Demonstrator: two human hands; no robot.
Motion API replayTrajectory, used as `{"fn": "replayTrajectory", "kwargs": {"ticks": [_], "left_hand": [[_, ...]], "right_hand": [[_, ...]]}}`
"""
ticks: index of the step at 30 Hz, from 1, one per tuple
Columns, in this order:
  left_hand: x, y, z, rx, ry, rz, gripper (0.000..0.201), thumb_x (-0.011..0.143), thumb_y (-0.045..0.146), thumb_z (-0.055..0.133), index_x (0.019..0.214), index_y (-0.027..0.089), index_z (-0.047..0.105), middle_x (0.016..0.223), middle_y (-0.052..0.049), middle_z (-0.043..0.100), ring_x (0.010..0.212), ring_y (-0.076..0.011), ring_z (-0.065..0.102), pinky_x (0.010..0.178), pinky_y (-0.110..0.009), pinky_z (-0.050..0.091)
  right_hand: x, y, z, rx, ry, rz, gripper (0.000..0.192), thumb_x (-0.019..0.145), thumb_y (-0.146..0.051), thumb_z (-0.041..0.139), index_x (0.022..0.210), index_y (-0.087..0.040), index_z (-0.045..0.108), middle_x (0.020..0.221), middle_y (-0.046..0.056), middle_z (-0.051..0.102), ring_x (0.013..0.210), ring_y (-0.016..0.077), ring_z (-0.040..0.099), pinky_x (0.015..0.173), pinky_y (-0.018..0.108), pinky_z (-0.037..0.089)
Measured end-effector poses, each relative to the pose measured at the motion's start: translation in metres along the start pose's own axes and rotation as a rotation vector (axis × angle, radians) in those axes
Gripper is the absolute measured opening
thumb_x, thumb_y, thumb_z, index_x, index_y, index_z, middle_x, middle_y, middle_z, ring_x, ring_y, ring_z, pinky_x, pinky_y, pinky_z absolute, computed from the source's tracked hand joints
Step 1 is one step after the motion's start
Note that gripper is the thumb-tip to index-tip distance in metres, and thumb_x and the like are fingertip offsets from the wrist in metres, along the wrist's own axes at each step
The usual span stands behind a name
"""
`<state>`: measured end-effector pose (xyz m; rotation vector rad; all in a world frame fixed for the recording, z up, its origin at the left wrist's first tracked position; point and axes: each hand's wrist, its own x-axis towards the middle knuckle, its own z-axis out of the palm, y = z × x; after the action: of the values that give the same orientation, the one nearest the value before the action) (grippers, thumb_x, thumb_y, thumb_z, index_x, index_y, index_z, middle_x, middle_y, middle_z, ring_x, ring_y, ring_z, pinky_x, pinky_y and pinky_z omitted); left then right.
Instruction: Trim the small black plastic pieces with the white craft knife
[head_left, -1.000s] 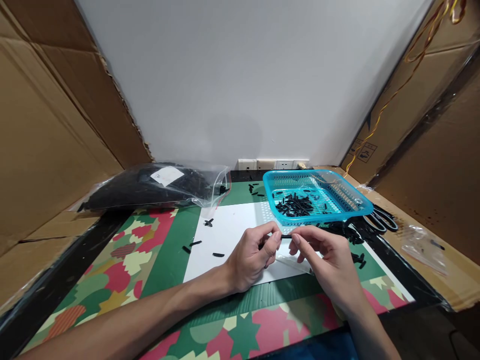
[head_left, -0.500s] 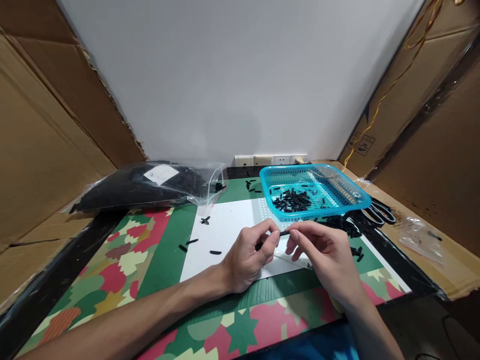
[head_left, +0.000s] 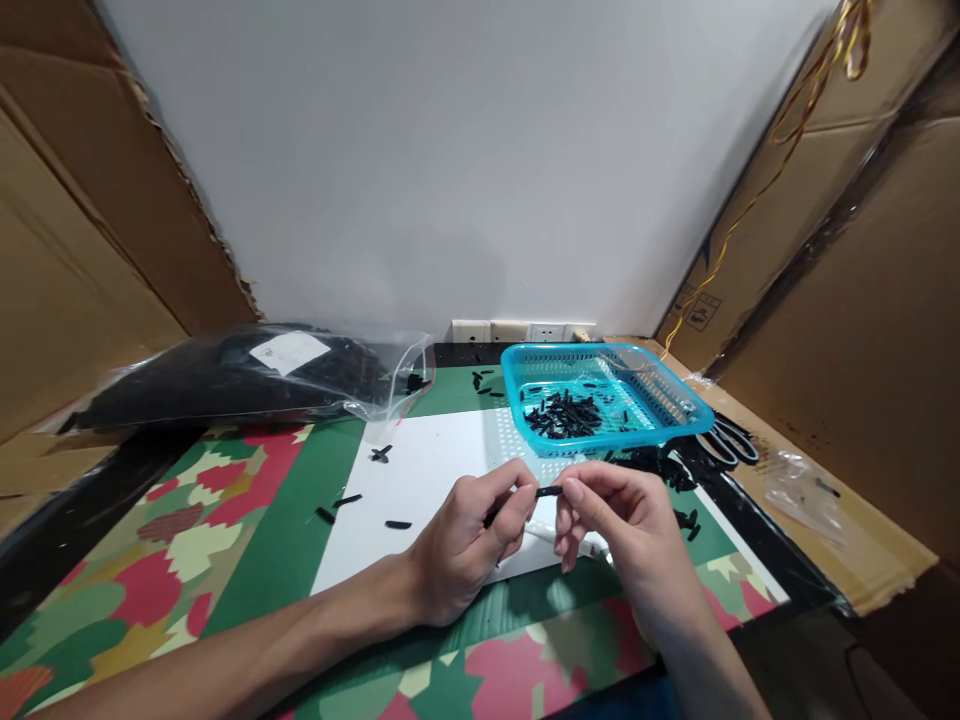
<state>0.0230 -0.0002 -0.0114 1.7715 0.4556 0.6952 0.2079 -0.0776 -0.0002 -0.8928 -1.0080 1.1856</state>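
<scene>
My left hand [head_left: 469, 545] and my right hand [head_left: 622, 530] meet over a white sheet [head_left: 427, 480] and together pinch a small black piece [head_left: 548, 491] between their fingertips. The left hand also has a thin black bit showing in its curled fingers. Just beyond the hands stands a blue plastic basket [head_left: 679, 405] holding several small black pieces [head_left: 562, 413]. A few loose black pieces [head_left: 397, 524] lie on the sheet to the left of my left hand.
A clear bag of black parts [head_left: 225, 375] lies at the back left. Scissors [head_left: 731, 440] and more black pieces [head_left: 660, 462] lie right of the basket. A small clear bag [head_left: 802, 485] rests on cardboard at right. Cardboard walls flank the patterned mat [head_left: 202, 520].
The view has swung right and down, so everything sits further left in the picture. Both hands keep their pinch on the black piece and have hardly moved relative to the sheet.
</scene>
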Motion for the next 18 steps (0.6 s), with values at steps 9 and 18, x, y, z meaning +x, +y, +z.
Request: {"fn": "replayTrajectory", "kwargs": {"ticks": [9,18], "left_hand": [[0.0024,0.0032,-0.0014,0.051,-0.016,0.034,0.042,0.112,0.055,0.042,0.09,0.021,0.052,0.06,0.007,0.048,0.052,-0.0094,0.04,0.052,-0.023,0.033],[0.0028,0.0053,0.0001,0.075,0.007,0.045,0.04,0.11,0.051,0.047,0.085,0.021,0.053,0.06,0.007,0.047,0.052,-0.0096,0.039,0.051,-0.024,0.031]], "right_hand": [[0.0002,0.0039,-0.002,0.015,-0.01,0.024,0.026,0.1,-0.039,0.079,0.089,-0.016,0.078,0.069,0.0,0.07,0.055,0.0114,0.066,0.05,0.02,0.06],[-0.0003,0.0028,0.0001,-0.027,0.011,0.075,0.03,0.097,-0.045,0.08,0.088,-0.017,0.074,0.068,-0.001,0.066,0.053,0.0124,0.064,0.049,0.023,0.059]]}}
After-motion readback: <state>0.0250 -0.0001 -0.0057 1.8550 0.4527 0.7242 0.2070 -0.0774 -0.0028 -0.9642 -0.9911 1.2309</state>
